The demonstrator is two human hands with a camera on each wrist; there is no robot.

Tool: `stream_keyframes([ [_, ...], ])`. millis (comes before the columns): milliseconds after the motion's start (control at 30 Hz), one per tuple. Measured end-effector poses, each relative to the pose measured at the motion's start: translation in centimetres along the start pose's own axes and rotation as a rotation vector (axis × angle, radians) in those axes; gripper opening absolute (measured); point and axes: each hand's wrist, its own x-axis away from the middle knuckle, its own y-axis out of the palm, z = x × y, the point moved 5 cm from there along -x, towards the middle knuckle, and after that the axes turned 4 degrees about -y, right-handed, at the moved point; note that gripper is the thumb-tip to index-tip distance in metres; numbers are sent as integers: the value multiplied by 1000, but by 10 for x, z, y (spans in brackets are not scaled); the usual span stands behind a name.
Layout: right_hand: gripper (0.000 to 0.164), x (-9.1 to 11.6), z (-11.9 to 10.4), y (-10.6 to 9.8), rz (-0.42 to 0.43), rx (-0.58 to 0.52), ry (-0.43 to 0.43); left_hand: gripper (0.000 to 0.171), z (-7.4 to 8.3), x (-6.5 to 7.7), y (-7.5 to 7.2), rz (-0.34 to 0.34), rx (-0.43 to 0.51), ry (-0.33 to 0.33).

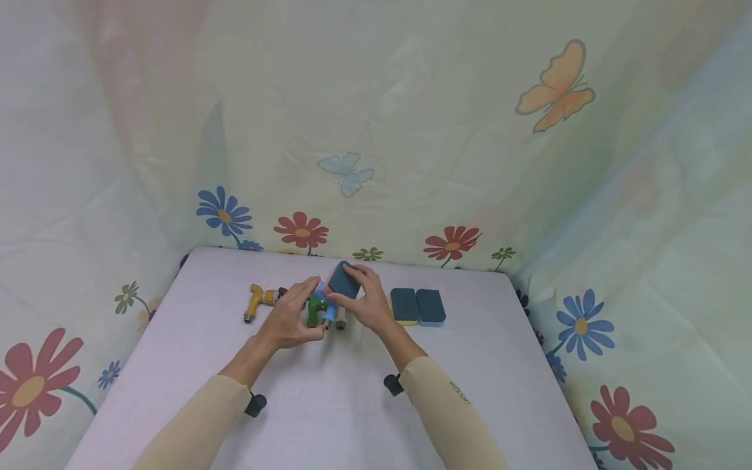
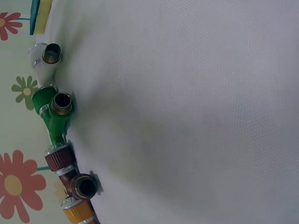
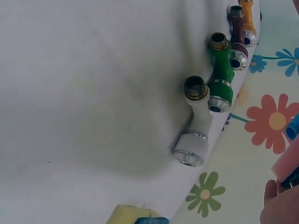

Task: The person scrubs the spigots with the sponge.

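Note:
My right hand [image 1: 370, 297] pinches a sponge [image 1: 343, 281] with a dark scouring face and, in the right wrist view, a pink body. Beside it, my left hand [image 1: 290, 320] has its fingers and thumb about a blue spray nozzle [image 1: 330, 314], raised off the table close to the sponge. The left hand's grip is partly hidden. Below lie a green nozzle [image 3: 220, 70], a white nozzle [image 3: 194, 130], a brown nozzle [image 2: 70, 170] and an orange-yellow nozzle [image 1: 254, 303], all with threaded metal ends.
Two more sponges, dark side up, lie side by side right of the hands: one with a yellow body [image 1: 403, 305], one with a light blue edge [image 1: 431, 307]. The white table [image 1: 329, 418] meets flower-printed curtains [image 1: 399, 130] at its back and sides.

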Motion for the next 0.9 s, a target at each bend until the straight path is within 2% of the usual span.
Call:
stream_keyframes([
  [300,79,5,21,-7,42,65,80,101,1,1,1,-4,-3,-8],
  [433,80,8,22,-13,76,73,85,101,-1,2,-1,8,-6,-16],
  [533,78,9,19,-14,80,46,48,101,-5,3,-3,27,-7,-38],
  [767,79,11,0,0,-48,-1,-96,96,-12,3,-5,42,83,-123],
  [900,79,10,-3,2,-14,32,-101,95,-13,4,-6,52,128,-166],
])
